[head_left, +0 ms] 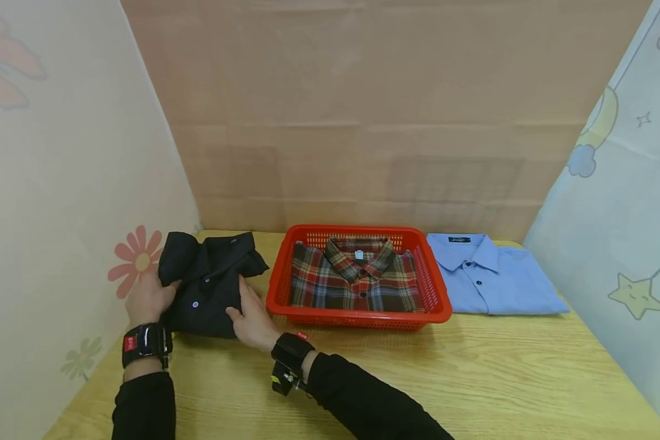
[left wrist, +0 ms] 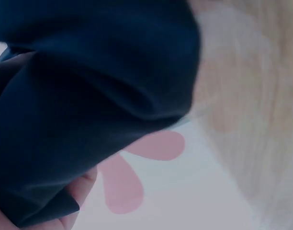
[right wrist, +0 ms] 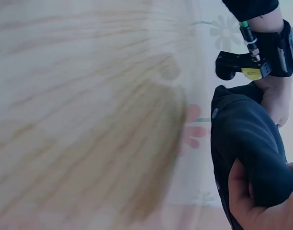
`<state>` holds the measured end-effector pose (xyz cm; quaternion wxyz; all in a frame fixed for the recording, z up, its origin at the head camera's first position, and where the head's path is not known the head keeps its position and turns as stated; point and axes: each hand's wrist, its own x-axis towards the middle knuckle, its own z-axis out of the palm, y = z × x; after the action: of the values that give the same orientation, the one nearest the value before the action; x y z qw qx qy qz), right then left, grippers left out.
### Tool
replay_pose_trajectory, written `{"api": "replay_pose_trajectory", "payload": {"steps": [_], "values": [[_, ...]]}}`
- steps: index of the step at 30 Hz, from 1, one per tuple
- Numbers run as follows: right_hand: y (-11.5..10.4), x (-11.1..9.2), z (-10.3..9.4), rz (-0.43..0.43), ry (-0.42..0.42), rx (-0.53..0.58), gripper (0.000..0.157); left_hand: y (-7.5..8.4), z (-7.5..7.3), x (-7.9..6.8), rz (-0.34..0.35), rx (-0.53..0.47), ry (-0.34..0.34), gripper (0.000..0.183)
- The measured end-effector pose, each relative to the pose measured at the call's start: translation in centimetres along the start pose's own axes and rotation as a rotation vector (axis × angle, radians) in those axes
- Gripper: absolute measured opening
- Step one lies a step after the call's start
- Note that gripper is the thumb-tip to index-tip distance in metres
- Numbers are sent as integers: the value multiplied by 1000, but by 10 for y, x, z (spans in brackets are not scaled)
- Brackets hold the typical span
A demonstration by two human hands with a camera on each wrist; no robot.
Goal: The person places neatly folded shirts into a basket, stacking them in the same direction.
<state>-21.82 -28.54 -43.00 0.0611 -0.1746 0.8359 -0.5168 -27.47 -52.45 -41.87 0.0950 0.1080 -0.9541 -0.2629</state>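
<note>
A folded black shirt [head_left: 211,299] with light buttons is between both hands at the table's left end, its collar toward the back. My left hand [head_left: 150,297] grips its left side, and in the left wrist view dark cloth [left wrist: 98,91] covers most of that hand. The right hand [head_left: 255,319] holds the shirt's right edge, thumb on top. Seen from the right wrist, thumb and fingers [right wrist: 240,191] pinch the bunched edge of the black cloth, which stands away from the tabletop there.
Right of the black shirt stands a red plastic basket [head_left: 357,318] with a folded plaid shirt [head_left: 357,284] inside. A folded light-blue shirt [head_left: 511,284] lies beyond it on the wooden table [head_left: 473,373]. Patterned walls [head_left: 88,183] close in both sides, with brown paper [head_left: 363,122] behind.
</note>
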Motion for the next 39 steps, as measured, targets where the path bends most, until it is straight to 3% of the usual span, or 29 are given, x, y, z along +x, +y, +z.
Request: {"api": "replay_pose_trajectory", "payload": {"steps": [4,10,16,20,26,33,36,39], "values": [[-7,0,-6,0,20,21,69,9,-3,-1,2,3,49,57],[-23,-4,-14,-16,43,142,70,21,-8,-2,0,10,73,60],[-35,-7,-26,-37,-8,268,70,30,-11,-6,23,-8,109,52],[-38,-9,-38,-19,-36,325,68,36,-13,-9,71,-11,136,45],[-42,-8,-51,-31,5,395,66,45,-12,-12,126,-23,151,39],[-45,-8,-72,-65,55,352,62,51,-12,-13,179,-32,182,43],[-43,-10,-82,-61,56,308,62,56,-10,-13,235,-60,206,45],[-42,-12,-92,-81,27,240,63,61,-6,-14,242,-91,213,54]]}}
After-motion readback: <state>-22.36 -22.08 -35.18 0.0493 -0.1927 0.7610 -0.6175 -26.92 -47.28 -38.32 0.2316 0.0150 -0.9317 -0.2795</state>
